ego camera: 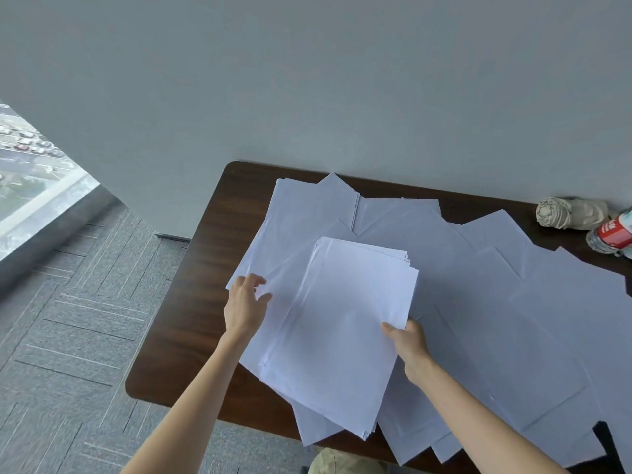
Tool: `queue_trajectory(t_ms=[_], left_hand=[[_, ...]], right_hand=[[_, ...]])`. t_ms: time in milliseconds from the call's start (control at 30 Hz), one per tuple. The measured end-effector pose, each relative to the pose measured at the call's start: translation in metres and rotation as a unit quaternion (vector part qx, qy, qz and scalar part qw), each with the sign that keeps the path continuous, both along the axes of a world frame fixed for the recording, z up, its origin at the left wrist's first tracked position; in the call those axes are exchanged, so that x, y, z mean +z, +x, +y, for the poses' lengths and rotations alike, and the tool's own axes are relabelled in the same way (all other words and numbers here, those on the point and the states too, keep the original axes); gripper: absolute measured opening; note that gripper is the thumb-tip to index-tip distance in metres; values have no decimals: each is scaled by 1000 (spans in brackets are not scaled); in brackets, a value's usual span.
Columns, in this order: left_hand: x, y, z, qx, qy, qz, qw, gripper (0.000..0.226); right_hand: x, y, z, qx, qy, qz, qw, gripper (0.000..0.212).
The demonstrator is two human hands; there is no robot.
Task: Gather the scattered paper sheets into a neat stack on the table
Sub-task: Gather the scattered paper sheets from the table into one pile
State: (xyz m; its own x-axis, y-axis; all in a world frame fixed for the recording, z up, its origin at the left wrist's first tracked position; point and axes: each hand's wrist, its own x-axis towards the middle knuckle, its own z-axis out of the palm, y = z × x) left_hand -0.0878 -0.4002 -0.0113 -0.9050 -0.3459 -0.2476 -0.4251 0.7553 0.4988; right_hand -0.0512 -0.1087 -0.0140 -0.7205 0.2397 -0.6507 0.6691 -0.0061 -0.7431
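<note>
White paper sheets [496, 302] lie scattered and overlapping across most of the dark wooden table [201, 268]. A gathered stack of sheets [342, 319], its edges slightly fanned, is held tilted above the loose ones at the table's left half. My right hand [408, 347] grips the stack's right edge, thumb on top. My left hand [246, 304] pinches the left edge of a single loose sheet [290, 234] that lies partly under the stack.
A crumpled beige cloth [567, 212] and a plastic bottle with a red label [612, 234] lie at the table's far right by the wall. The table stands against a grey wall. Grey carpet [75, 336] and a floor-level window [30, 179] are to the left.
</note>
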Motion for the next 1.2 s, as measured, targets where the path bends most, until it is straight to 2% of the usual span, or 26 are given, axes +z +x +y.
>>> queue_trajectory(t_ms=[133, 200, 333, 467, 533, 600, 667, 700, 800, 867, 933, 1100, 1200], left_hand=[[7, -12, 7, 4, -68, -191, 979, 73], [4, -7, 12, 5, -99, -235, 967, 89], [-8, 1, 8, 49, -61, -223, 972, 78], [-10, 2, -2, 24, -58, -190, 980, 42], [-9, 2, -6, 16, -55, -188, 981, 31], [-9, 0, -9, 53, -15, -193, 980, 33], [-7, -1, -9, 120, 69, -185, 973, 44], [-6, -1, -9, 130, 81, -175, 972, 49], [-6, -5, -6, 59, -61, -129, 988, 55], [-7, -12, -3, 14, -102, -71, 992, 55], [-9, -23, 1, -16, -76, -60, 995, 59], [-13, -40, 6, -2, -20, -132, 991, 70], [-15, -50, 3, 3, -20, -153, 988, 65]], right_hand=[[-4, 4, 13, -21, 10, -8, 1000, 19], [-7, 5, 19, -17, 9, -10, 1000, 20], [-8, 3, 23, -7, 5, -11, 1000, 21], [-4, 0, 25, -2, -2, -12, 1000, 20], [-4, -2, 26, 1, 0, -12, 1000, 20], [-3, -5, 27, 3, -1, -11, 1000, 20], [-2, -7, 28, 5, 1, -10, 1000, 19], [-1, -8, 28, 5, 2, -9, 1000, 19], [0, -11, 29, 10, 6, -3, 1000, 18], [2, -12, 30, 17, 8, -2, 1000, 18], [2, -14, 32, 24, 11, -2, 1000, 19], [0, -19, 36, 40, 17, -2, 999, 19], [-1, -21, 37, 43, 19, -2, 999, 19]])
